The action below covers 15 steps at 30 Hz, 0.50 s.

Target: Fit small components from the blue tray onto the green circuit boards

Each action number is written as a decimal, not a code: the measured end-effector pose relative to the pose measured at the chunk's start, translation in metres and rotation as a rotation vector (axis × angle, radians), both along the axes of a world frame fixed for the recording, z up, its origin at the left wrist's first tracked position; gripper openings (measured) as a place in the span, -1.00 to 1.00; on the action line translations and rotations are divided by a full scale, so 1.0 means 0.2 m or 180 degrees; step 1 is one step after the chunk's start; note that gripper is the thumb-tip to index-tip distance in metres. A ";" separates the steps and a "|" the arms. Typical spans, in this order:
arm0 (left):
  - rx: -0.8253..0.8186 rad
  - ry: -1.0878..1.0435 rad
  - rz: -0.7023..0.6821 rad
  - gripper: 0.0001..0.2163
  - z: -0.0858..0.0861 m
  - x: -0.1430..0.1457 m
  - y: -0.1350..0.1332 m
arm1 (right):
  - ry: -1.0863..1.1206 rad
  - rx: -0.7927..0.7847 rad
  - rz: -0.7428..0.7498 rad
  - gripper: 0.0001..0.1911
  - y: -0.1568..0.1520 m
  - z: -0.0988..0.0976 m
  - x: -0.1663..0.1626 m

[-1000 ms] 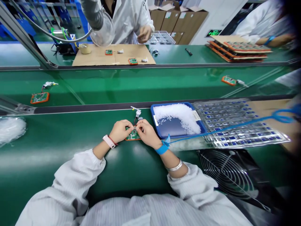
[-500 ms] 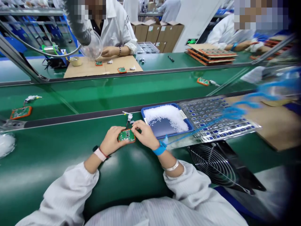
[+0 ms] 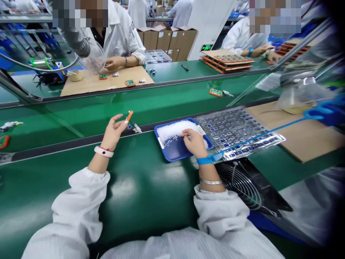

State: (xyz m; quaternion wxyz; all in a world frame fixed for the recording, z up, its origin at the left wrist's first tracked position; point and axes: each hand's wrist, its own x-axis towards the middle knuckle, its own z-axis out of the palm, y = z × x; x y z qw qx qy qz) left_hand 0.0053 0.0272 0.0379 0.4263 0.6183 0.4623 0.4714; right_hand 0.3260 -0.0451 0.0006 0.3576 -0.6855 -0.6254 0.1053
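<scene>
My left hand (image 3: 113,132) is raised over the rail at the edge of the green belt, its fingertips closed on an orange-edged circuit board (image 3: 129,116) tilted nearly edge-on. A white connector on a short lead (image 3: 136,127) dangles below the board. My right hand (image 3: 192,141) is at the blue tray (image 3: 172,154), fingers pinched together at the heap of small white pieces (image 3: 172,130). Whether a piece is between those fingertips cannot be made out.
Plastic trays of small parts (image 3: 229,133) lie right of the blue tray, with cardboard (image 3: 304,144) beyond. A black fan with a wire guard (image 3: 245,187) sits near my right forearm. Another orange-edged board (image 3: 216,92) lies on the belt. Co-workers sit across it.
My left hand has carried the circuit board forward and left to the belt's edge, tipping it up. My right hand has let go of the board and moved right to the white pieces.
</scene>
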 end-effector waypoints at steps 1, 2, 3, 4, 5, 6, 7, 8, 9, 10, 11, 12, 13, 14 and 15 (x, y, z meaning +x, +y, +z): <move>0.0314 0.0248 0.0212 -0.40 0.00 -0.01 0.05 | -0.0060 0.0009 0.0034 -0.73 0.00 0.00 0.00; 0.0619 0.0607 0.0368 -0.37 0.00 -0.03 0.09 | -0.0115 0.0025 0.0069 -0.72 0.00 0.00 0.00; 0.0879 0.1031 0.0459 -0.35 -0.02 -0.06 0.13 | -0.0161 0.0045 0.0104 -0.72 0.00 0.00 0.00; 0.1072 0.1463 0.0486 -0.36 -0.04 -0.09 0.15 | -0.0197 0.0059 0.0133 -0.71 0.00 0.00 0.00; 0.1175 0.1845 0.0456 -0.38 -0.06 -0.12 0.17 | -0.0220 0.0068 0.0155 -0.71 0.01 0.00 0.01; 0.1207 0.2144 0.0405 -0.40 -0.09 -0.16 0.19 | -0.0232 0.0079 0.0167 -0.71 0.01 0.00 0.01; 0.1204 0.2369 0.0358 -0.42 -0.12 -0.20 0.20 | -0.0238 0.0093 0.0172 -0.71 0.01 0.00 0.01; 0.1205 0.2532 0.0364 -0.44 -0.15 -0.24 0.21 | -0.0242 0.0107 0.0177 -0.70 0.00 0.00 0.00; 0.1228 0.2660 0.0420 -0.46 -0.17 -0.28 0.23 | -0.0248 0.0123 0.0182 -0.69 0.00 0.00 0.00; 0.1256 0.2762 0.0541 -0.47 -0.18 -0.33 0.24 | -0.0255 0.0136 0.0192 -0.69 0.00 0.00 0.00; 0.1279 0.2842 0.0715 -0.47 -0.19 -0.37 0.25 | -0.0265 0.0135 0.0209 -0.68 0.00 0.00 0.00; 0.1280 0.2904 0.0906 -0.48 -0.20 -0.40 0.25 | -0.0277 0.0118 0.0222 -0.69 0.00 0.00 0.00; 0.1252 0.2942 0.1095 -0.48 -0.20 -0.43 0.26 | -0.0289 0.0099 0.0217 -0.69 0.00 0.00 0.00; 0.1195 0.2959 0.1254 -0.48 -0.20 -0.46 0.26 | -0.0300 0.0087 0.0194 -0.70 0.00 0.01 0.00; 0.1121 0.2966 0.1359 -0.48 -0.20 -0.48 0.26 | -0.0310 0.0084 0.0156 -0.70 0.00 0.01 0.00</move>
